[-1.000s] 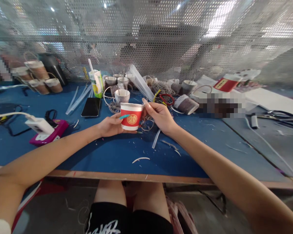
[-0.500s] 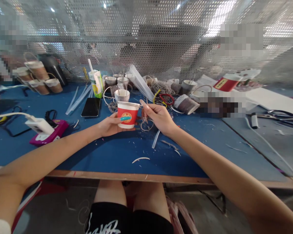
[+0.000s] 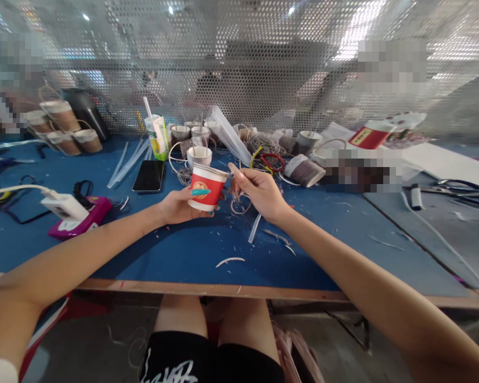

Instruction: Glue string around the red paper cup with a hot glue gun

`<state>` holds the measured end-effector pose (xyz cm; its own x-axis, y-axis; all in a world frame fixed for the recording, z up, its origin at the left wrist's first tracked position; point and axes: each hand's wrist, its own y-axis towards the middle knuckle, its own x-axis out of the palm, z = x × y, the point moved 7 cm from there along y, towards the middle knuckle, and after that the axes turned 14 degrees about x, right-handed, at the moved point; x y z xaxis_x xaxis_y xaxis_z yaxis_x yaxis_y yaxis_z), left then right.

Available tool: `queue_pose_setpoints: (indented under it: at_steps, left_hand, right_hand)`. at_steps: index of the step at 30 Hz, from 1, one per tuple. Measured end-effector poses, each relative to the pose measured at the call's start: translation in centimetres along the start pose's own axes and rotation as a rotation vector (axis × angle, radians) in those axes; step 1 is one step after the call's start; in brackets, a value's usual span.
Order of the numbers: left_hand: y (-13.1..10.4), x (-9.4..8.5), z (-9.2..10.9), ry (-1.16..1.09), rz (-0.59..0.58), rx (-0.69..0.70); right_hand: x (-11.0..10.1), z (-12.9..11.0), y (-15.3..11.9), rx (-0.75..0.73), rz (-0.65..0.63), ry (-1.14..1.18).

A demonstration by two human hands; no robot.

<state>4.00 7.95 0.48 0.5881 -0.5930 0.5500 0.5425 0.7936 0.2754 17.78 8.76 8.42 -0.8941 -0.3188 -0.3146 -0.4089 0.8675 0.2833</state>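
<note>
My left hand (image 3: 183, 205) is wrapped round a red and white paper cup (image 3: 212, 183), which I hold tilted above the table. A thin grey-brown cord (image 3: 209, 168) runs along the cup's rim toward my right hand (image 3: 259, 191). The right thumb and fingers are pinched together on that cord, close against the right side of the rim. Below the right fingers a loop of thin cord (image 3: 239, 211) shows; whether it joins the held piece is hidden.
Behind stand several cord-wrapped cups (image 3: 199, 155), a drink carton (image 3: 157, 137) and tangled cord (image 3: 263, 144). A phone (image 3: 148, 175) and purple power strip (image 3: 80, 221) lie left. Far left is a blue tool (image 3: 0, 166). Scissors (image 3: 463, 187) lie right. Scraps (image 3: 230, 260) dot the blue table (image 3: 175, 260).
The cup has turned and tipped in my left hand, its left side rising. My right hand has stayed at the rim. A blue tool has appeared at the far left, where another person's hand was.
</note>
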Motion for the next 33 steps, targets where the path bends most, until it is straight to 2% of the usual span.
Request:
queue_pose_setpoints:
  at_steps: [7, 16, 24, 33]
  left_hand:
    - [0.1, -0.7, 0.1, 0.089, 0.033, 0.058]
    - [0.1, 0.1, 0.1, 0.010, 0.016, 0.016]
    - [0.0, -0.5, 0.0, -0.025, 0.048, 0.018]
    - [0.1, 0.9, 0.2, -0.060, -0.043, -0.001]
  right_hand:
    - [0.1, -0.1, -0.1, -0.034, -0.016, 0.019]
    - [0.1, 0.1, -0.1, -0.018, -0.004, 0.016]
    - [0.4, -0.1, -0.2, -0.056, -0.033, 0.019]
    - [0.2, -0.5, -0.3, -0.089, -0.020, 0.008]
